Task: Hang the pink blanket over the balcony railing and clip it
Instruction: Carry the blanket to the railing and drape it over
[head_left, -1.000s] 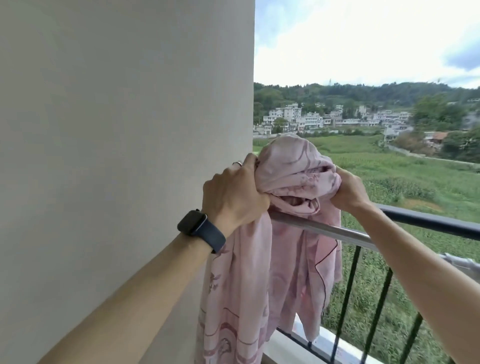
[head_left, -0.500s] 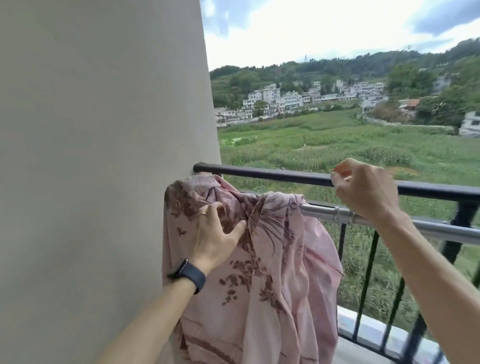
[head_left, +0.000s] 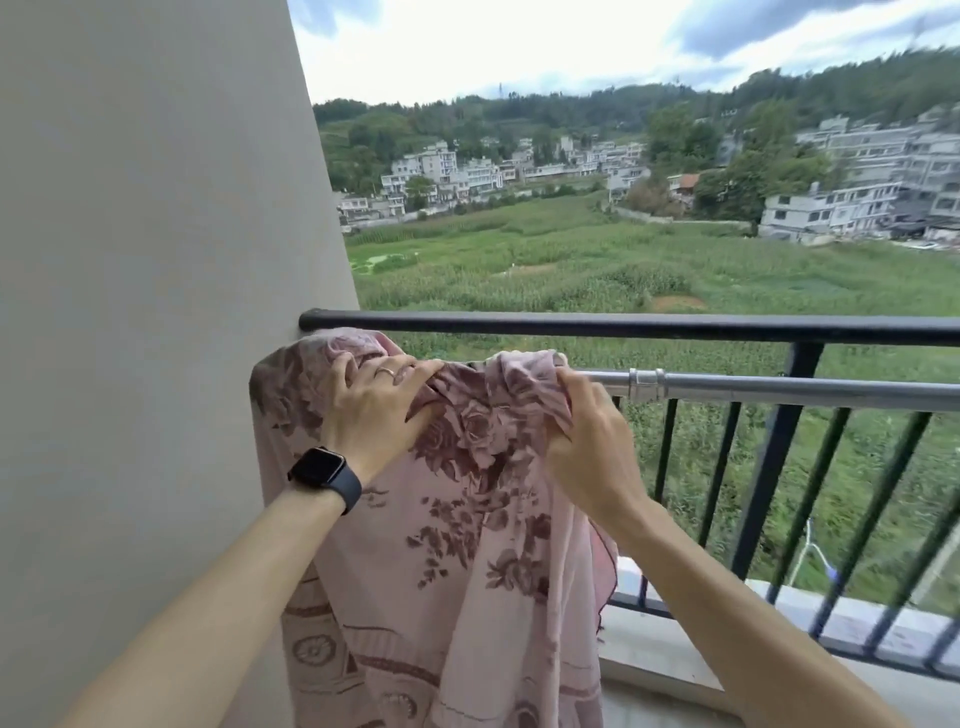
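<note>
The pink blanket (head_left: 467, 545), printed with dark red flowers, hangs bunched over the silver metal rod (head_left: 779, 389) that runs just inside the black balcony railing (head_left: 623, 326), close to the wall. My left hand (head_left: 379, 410), with a ring and a dark watch on the wrist, grips a fold of the blanket at the top left. My right hand (head_left: 587, 441) grips the bunched cloth at the top right, where the rod emerges. No clip is in sight.
A beige wall (head_left: 156, 312) fills the left side. Black vertical bars (head_left: 769, 493) stand under the railing above a concrete ledge (head_left: 675, 654). Beyond lie a green field and white buildings. The rod and railing to the right carry nothing.
My right hand has come down from the air near the railing onto the blanket and now grips its right bunch. My left hand has shifted up along the top fold. The view turned right.
</note>
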